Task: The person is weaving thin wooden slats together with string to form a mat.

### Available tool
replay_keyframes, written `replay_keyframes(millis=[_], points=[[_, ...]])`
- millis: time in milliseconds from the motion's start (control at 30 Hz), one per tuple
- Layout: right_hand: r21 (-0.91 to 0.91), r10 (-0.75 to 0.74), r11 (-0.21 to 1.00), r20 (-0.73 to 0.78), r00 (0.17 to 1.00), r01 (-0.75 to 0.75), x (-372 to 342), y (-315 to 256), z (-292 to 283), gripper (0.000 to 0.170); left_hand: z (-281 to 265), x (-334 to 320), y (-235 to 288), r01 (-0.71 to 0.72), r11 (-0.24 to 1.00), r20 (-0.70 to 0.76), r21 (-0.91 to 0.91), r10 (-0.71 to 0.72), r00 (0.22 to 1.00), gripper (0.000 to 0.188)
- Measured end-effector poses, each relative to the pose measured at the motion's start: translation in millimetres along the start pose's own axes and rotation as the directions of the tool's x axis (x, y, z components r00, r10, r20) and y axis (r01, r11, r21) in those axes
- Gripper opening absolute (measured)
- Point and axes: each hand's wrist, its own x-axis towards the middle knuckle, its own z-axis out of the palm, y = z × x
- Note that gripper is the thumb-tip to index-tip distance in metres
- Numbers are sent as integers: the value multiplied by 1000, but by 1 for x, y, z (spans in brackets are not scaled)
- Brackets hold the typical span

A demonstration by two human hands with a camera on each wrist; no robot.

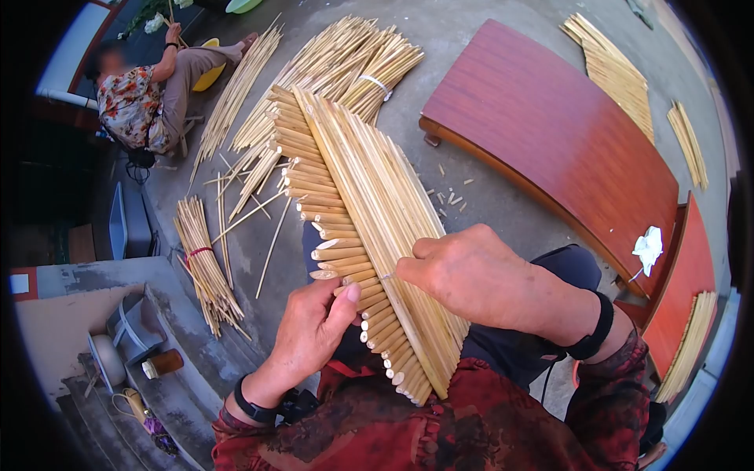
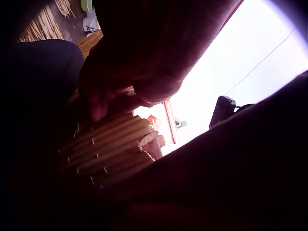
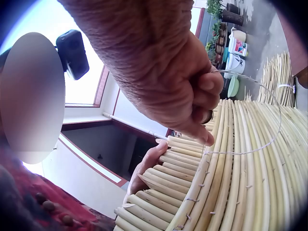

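Red shirt (image 1: 361,436) nearest, mat (image 1: 377,196) on the lap above it.
Left hand (image 1: 310,322) clamps the mat's stubby edge; right hand (image 1: 479,275) pinches thread (image 3: 280,115). Drawing evenly, clear of cut ends (image 1: 323,275), should suit; floor (image 1: 491,224) separates mat from table (image 1: 550,118).

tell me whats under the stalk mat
Dark trousers show from under the stalk mat on both sides; whatever lies beneath its middle is covered, so unseen.
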Motion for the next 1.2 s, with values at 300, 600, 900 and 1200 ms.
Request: replay_keyframes(millis=[300,600,900,1200], points=[[-29,-28,999,-49,998,27,4,-2,2,11,2,-1,5,46,999,-28,8,-45,999,33],[-76,-48,996,-62,997,43,3,-5,6,7,5,0,5,44,999,-43,-16,-45,998,33],[-77,-53,996,-64,997,48,3,-5,6,7,6,2,3,42,999,-37,-29,-43,998,33],[-95,-45,995,-63,997,39,3,-6,5,7,7,3,6,67,997,-24,-32,-68,997,33]])
